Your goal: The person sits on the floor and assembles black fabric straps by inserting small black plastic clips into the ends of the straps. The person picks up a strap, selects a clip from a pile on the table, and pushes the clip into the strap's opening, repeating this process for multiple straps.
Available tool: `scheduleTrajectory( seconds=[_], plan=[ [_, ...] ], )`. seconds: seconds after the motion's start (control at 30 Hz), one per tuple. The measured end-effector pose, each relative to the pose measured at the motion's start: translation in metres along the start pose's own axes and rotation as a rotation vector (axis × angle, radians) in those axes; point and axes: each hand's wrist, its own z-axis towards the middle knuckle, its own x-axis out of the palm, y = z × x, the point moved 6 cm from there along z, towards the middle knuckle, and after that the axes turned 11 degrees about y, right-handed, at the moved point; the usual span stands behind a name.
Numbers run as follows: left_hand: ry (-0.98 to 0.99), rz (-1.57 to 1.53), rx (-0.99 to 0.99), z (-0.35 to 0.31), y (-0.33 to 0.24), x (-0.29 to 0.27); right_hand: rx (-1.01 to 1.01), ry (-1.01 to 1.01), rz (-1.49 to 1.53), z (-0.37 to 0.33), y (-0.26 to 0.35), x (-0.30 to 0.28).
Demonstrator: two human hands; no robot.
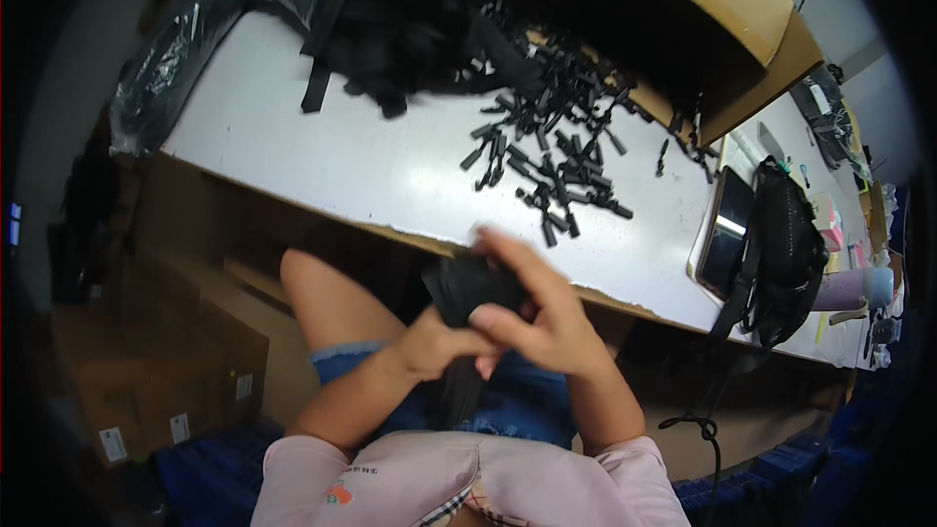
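Observation:
Above my lap, at the near edge of the table, a folded black fabric strap (472, 289) is held between both hands, and its tail hangs down over my shorts. My left hand (436, 344) is closed around the strap from below. Across its top, my right hand (549, 324) curves with the thumb pressed on the fabric and the fingers partly raised. Motion blurs the fingers and the strap's upper end. On the white table beyond lies a heap of small black plastic pieces (561, 161), and a pile of black straps (400, 29) rests behind it to the left.
A large cardboard box (771, 15) stands open at the back. To the right are a dark tablet (729, 224), a black bag (787, 244) and a lilac bottle (841, 289). Plastic wrapping (161, 78) drapes the left table end; cardboard cartons (185, 385) sit below it.

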Motion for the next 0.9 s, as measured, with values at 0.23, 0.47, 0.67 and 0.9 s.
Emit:
scheduleTrajectory(
  seconds=[0.23,0.47,0.67,0.9],
  plan=[
    [-0.041,-0.371,0.496,0.003,-0.060,-0.029,0.110,0.181,0.495,-0.007,-0.027,0.044],
    [-0.116,-0.352,0.424,0.001,-0.046,-0.039,0.332,0.227,0.692,-0.007,-0.041,0.048],
    [-0.180,-0.427,0.530,-0.011,-0.061,-0.054,0.270,0.125,0.245,-0.019,-0.039,0.038],
    [-0.091,-0.508,0.602,-0.019,-0.071,-0.066,0.216,0.130,0.269,-0.023,-0.036,0.038]
  ],
)
